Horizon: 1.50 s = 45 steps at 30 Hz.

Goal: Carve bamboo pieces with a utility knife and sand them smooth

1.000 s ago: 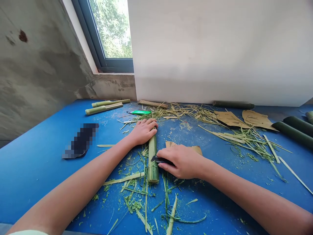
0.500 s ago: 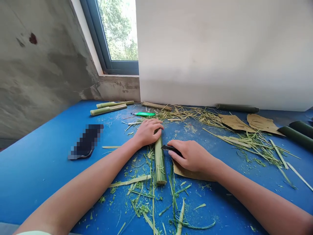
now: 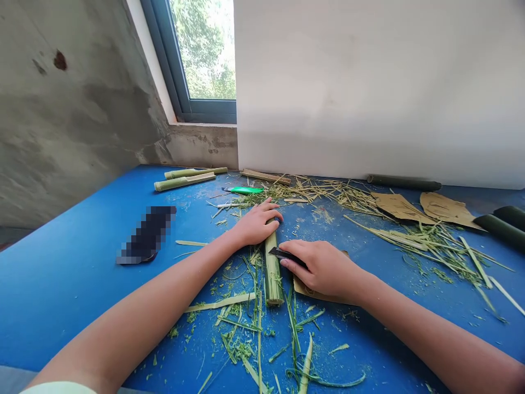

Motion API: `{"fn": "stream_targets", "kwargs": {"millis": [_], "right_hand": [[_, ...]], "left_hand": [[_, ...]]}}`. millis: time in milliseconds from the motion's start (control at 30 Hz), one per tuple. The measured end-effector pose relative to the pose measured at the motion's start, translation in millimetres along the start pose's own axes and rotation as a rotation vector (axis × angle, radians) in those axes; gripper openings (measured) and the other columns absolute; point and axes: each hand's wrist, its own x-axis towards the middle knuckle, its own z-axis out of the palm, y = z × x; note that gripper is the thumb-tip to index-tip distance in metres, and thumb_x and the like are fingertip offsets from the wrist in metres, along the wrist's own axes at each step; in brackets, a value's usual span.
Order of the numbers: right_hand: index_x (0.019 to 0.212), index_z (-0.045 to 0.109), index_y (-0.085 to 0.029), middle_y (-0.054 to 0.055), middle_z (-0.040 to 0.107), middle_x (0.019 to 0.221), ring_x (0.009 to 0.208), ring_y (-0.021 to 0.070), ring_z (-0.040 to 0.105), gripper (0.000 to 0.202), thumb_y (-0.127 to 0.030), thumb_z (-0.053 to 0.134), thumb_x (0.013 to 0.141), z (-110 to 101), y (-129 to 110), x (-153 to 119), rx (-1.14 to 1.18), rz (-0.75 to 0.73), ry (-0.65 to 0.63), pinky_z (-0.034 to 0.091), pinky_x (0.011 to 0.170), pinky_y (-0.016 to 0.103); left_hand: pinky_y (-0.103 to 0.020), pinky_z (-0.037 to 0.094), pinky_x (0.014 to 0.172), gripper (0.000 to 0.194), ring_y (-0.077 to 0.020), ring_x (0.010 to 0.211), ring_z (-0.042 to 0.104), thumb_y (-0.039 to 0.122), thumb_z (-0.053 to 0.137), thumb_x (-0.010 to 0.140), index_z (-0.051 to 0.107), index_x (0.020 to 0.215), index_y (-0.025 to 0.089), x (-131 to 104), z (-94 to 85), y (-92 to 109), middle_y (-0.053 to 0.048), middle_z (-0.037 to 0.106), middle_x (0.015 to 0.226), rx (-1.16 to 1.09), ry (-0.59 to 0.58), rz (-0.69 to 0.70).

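Observation:
A partly peeled bamboo piece (image 3: 272,273) lies lengthwise before me on the blue table (image 3: 102,312). My left hand (image 3: 259,221) is wrapped over its far end, pressing it down. In my right hand (image 3: 322,268) is a black utility knife (image 3: 287,256), its dark blade laid across the bamboo about midway along. Under the right hand lies a piece of brown cardboard (image 3: 315,294), mostly covered. Green shavings (image 3: 240,350) and thin strips are scattered around the bamboo's near end.
A phone (image 3: 147,235), partly blurred, lies on the left. Toward the wall are a green-handled knife (image 3: 245,190), split bamboo pieces (image 3: 184,181) and a heap of strips (image 3: 328,191). Cardboard pieces (image 3: 447,209) and dark bamboo tubes (image 3: 502,230) sit at the right.
My right hand has brought the knife blade slightly left, from the bamboo's edge onto its surface. My left hand keeps its hold. The view has shifted a little.

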Motion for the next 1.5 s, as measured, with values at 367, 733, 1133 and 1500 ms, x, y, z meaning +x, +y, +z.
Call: {"fn": "stream_targets", "kwargs": {"millis": [367,733,1133,1500], "right_hand": [[0.123,0.061,-0.023,0.006,0.073,0.111,0.093,0.0244,0.068,0.032,-0.043,0.041,0.107,1,2,0,0.011,-0.036,0.014,0.042,0.076,0.035],[0.11,0.062,-0.022,0.005,0.072,0.098,0.083,0.0198,0.063,0.028,-0.042,0.043,0.106,1,-11,-15,0.049,-0.213,-0.057,0.036,0.068,0.033],[0.12,0.063,-0.021,0.007,0.075,0.108,0.088,0.0226,0.069,0.035,-0.044,0.042,0.106,-2,-1,-5,0.006,-0.064,0.051,0.041,0.072,0.034],[0.124,0.062,-0.022,0.007,0.074,0.111,0.093,0.0254,0.07,0.035,-0.043,0.042,0.106,0,-2,-1,-0.04,-0.001,0.025,0.045,0.075,0.035]], "left_hand": [[-0.049,0.018,0.131,0.034,-0.0254,0.159,0.018,0.031,0.041,0.098,0.068,0.118,0.024,-1,-2.3,0,-0.003,0.047,0.159,0.008,-0.02,-0.011],[-0.049,0.017,0.131,0.036,-0.0231,0.159,0.017,0.032,0.034,0.101,0.065,0.12,0.026,-1,-0.9,-7,-0.003,0.044,0.16,0.052,-0.021,-0.003],[-0.049,0.018,0.13,0.037,-0.0232,0.158,0.022,0.031,0.036,0.102,0.068,0.118,0.025,1,-3.2,-9,-0.002,0.051,0.156,0.03,0.022,0.045],[-0.052,0.015,0.131,0.034,-0.0251,0.159,0.017,0.034,0.054,0.095,0.065,0.126,0.026,-1,-3.4,7,-0.005,0.049,0.158,-0.024,-0.037,0.016]]}}
